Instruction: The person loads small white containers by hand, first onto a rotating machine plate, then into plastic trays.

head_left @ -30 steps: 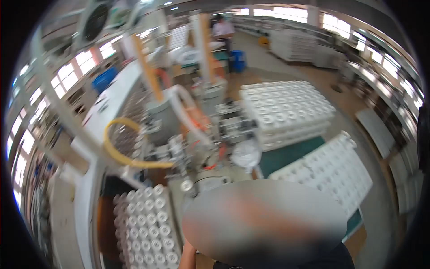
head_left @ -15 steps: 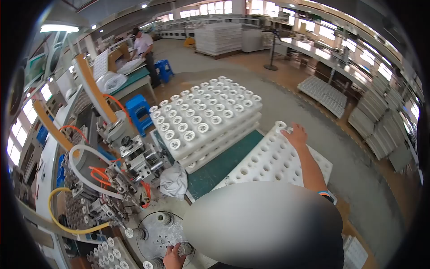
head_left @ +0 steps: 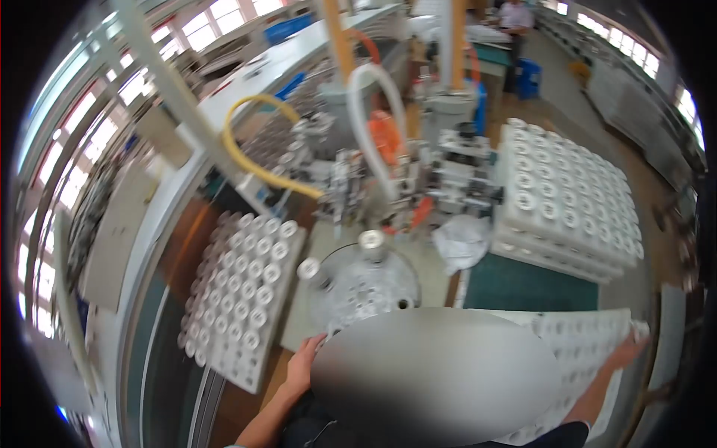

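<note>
My left hand (head_left: 305, 363) is at the near left edge of the round metal turntable (head_left: 343, 280); its fingers are partly hidden by the blurred oval, and what they hold is unclear. At the far right, my right hand (head_left: 627, 352) is closed at a white round part (head_left: 640, 328) by the corner of the white perforated tray (head_left: 582, 328). White-capped parts (head_left: 371, 240) stand on the turntable's rim. An open hole shows on its right side.
A tray of capped parts (head_left: 258, 313) lies on the left. Stacked full trays (head_left: 560, 243) stand at the right on a green surface (head_left: 523, 284). Behind the turntable is a machine (head_left: 351, 183) with hoses. A crumpled white cloth (head_left: 461, 243) lies beside it. Another person (head_left: 515, 16) stands far back.
The view has swung left, bringing the left tray and turntable nearer the middle. My right hand now has a white part at the tray's corner. My left hand remains by the turntable.
</note>
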Tool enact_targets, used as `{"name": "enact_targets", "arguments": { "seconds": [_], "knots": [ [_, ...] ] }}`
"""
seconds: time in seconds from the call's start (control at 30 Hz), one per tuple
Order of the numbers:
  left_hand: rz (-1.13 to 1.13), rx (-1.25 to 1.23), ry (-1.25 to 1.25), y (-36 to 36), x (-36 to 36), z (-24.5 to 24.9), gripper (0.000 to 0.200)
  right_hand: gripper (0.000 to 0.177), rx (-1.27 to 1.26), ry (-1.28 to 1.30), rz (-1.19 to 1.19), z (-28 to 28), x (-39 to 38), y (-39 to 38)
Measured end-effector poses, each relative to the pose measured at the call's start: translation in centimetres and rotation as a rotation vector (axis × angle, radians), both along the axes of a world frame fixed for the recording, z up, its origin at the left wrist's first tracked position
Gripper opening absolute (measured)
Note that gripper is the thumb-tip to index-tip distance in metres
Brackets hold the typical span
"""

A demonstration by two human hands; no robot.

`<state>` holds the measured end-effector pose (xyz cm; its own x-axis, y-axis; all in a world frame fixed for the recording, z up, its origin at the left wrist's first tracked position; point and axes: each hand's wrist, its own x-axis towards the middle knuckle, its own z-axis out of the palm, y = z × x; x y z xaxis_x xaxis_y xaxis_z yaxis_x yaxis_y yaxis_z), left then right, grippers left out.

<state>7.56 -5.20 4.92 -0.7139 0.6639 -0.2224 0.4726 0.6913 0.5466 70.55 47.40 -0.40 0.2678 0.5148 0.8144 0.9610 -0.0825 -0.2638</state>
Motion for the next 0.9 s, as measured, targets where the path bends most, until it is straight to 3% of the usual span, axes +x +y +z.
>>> {"name": "enact_targets", "arguments": {
  "seconds": [0.07, 0.13, 0.17, 0.23, 0.27, 0.3, 0.33, 0.37, 0.4, 0.43, 0.47, 0.57, 0.63, 0.7, 0.8, 0.9],
  "knots": [
    [0.053, 0.061, 0.015, -2.4, -0.4, -1.5, 0.061, 0.056, 0.099, 0.081, -0.006, 3.2, -4.8, -2.9],
    [0.11, 0.062, -0.022, -3.8, -0.7, -1.2, 0.061, 0.055, 0.201, 0.33, 0.009, 5.1, -8.7, -4.9],
    [0.136, 0.059, -0.053, -4.4, -0.9, -0.8, 0.062, 0.054, 0.232, 0.21, 0.041, 4.9, -11.1, -4.9],
    [0.156, 0.065, -0.053, -5.6, -1.4, -1.3, 0.062, 0.05, 0.122, 0.477, 0.469, 4.2, -18.6, -5.7],
    [0.161, 0.077, -0.049, -6.2, -1.7, -1.3, 0.063, 0.048, -0.041, 0.672, 0.64, 5.1, -25.1, -8.3],
    [0.173, 0.1, -0.069, -6.6, -2.1, -1.2, 0.063, 0.047, -0.167, 0.709, 0.818, 6.0, -31.9, -11.6],
    [0.17, 0.101, -0.07, -7.2, -2.4, -1.2, 0.063, 0.05, -0.292, 0.39, 1.092, 8.2, -38.4, -15.7],
    [0.184, 0.144, -0.053, -7.9, -2.7, -1.3, 0.062, 0.057, -0.5, 0.281, 1.242, 8.3, -43.5, -19.2],
    [0.204, 0.188, -0.04, -8.7, -2.9, -1.4, 0.062, 0.06, -0.77, 0.368, 1.464, 10.4, -49.1, -23.8],
    [0.222, 0.193, -0.062, -9.7, -3.2, -1.3, 0.061, 0.062, -1.152, 0.376, 1.524, 9.9, -53.3, -27.0],
    [0.237, 0.201, -0.066, -10.7, -3.4, -1.2, 0.061, 0.062, -1.012, 0.102, 1.693, 7.3, -56.9, -29.8],
    [0.341, 0.198, -0.05, -15.0, -4.1, -0.8, 0.064, 0.063, -1.134, -0.173, 1.72, 3.4, -65.1, -36.5],
    [0.446, 0.211, 0.041, -18.5, -4.7, -0.6, 0.065, 0.066, -0.841, -0.25, 1.73, -2.2, -67.4, -39.1],
    [0.478, 0.233, 0.152, -22.4, -6.0, -0.3, 0.066, 0.069, -0.795, -0.385, 1.684, -5.3, -67.9, -40.5],
    [0.633, 0.176, 0.231, -26.8, -9.4, -0.6, 0.065, 0.074, -0.887, -0.32, 1.563, -5.8, -67.7, -41.7],
    [0.56, 0.006, 0.215, -28.2, -13.8, -1.4, 0.067, 0.078, -0.863, -0.207, 1.463, -4.3, -67.0, -43.0]
  ]
}}
